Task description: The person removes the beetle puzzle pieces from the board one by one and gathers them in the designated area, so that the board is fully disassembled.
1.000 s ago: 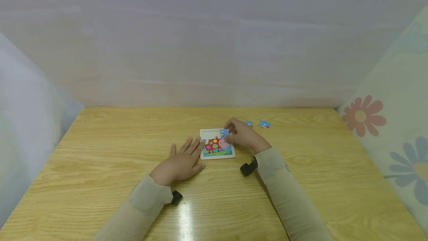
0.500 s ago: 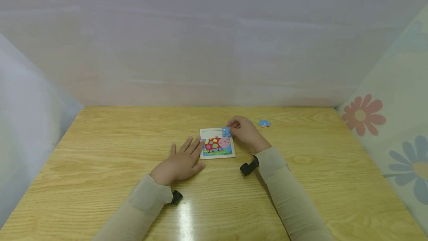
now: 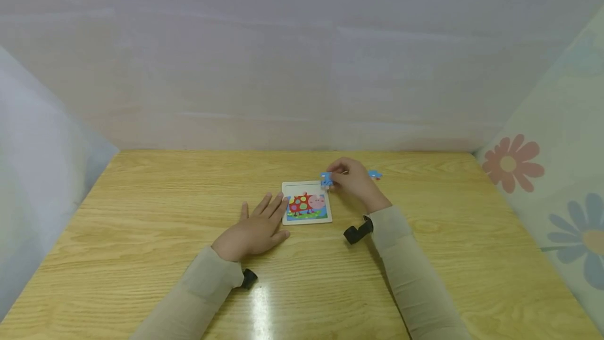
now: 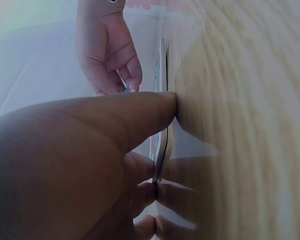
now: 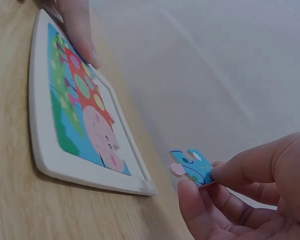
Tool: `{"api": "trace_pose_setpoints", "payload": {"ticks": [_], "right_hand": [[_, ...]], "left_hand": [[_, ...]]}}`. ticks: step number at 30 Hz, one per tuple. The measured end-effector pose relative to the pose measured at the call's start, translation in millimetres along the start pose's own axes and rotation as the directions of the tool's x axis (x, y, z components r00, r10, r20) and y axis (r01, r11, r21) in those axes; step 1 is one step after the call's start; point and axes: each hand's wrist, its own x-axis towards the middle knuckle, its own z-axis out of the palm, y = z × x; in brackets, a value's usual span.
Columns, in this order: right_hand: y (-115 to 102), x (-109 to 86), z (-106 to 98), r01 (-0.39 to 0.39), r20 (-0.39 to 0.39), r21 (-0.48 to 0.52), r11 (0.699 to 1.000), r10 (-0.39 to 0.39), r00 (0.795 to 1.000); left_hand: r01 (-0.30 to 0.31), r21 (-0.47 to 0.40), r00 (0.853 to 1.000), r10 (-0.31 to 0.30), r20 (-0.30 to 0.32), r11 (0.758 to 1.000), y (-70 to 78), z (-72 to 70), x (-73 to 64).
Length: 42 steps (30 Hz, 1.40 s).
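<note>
A square puzzle board (image 3: 306, 223) with a pale frame lies on the table, its lower part filled with a red spotted bug picture (image 5: 85, 85). Along the top of the board a strip of bare backing shows. My left hand (image 3: 255, 231) lies flat with fingers spread, fingertips at the board's left edge. My right hand (image 3: 356, 182) pinches a blue puzzle piece (image 5: 192, 167) with a pink knob between thumb and fingers, held up beside the board's top right corner. In the left wrist view the left thumb (image 4: 140, 112) touches the tabletop.
Another blue puzzle piece (image 3: 375, 174) lies on the wooden table (image 3: 424, 256) behind the right hand, partly hidden by it. A pale wall (image 3: 292, 67) rises at the table's back edge. A flower-printed panel (image 3: 557, 172) stands on the right.
My right hand has lifted the blue piece off the board's top right corner and moved slightly back and right with it. The left hand has stayed in place.
</note>
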Motion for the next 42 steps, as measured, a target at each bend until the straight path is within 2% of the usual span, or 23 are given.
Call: {"api": "trace_pose_setpoints", "payload": {"ticks": [9,14,19,24,31,36,42], "right_hand": [[7.8,-2.0,-16.5,0.033,-0.058,0.039,0.999,-0.030,0.998],[16.5,-5.9,-32.8,0.066,-0.114,0.030,0.997,-0.063,0.992],[27.7,-9.6,-51.1,0.087,-0.165,0.070,0.994,-0.074,0.983],[41.3,-13.1,-66.8,0.098,-0.237,0.105,0.990,-0.071,0.969],[54.3,-21.2,-85.5,0.106,-0.303,0.106,0.989,-0.070,0.951],[62.9,-23.7,-97.1,0.100,-0.366,0.090,0.991,-0.060,0.929],[71.6,-22.6,-110.8,0.083,-0.397,0.094,0.992,-0.039,0.917]], "left_hand": [[-0.008,-0.019,1.000,0.008,-0.010,1.000,2.1,1.8,0.8],[-0.006,-0.026,1.000,0.005,-0.019,1.000,3.3,2.6,0.9],[0.001,-0.018,1.000,-0.001,-0.015,1.000,5.5,2.0,0.0],[0.004,-0.015,1.000,-0.004,-0.012,1.000,7.7,1.7,-0.4],[0.001,-0.009,1.000,-0.001,-0.024,1.000,9.2,1.4,1.7],[0.002,-0.006,1.000,-0.002,-0.017,1.000,9.7,3.9,2.3],[0.012,-0.007,1.000,-0.012,-0.024,1.000,9.5,3.1,1.3]]}}
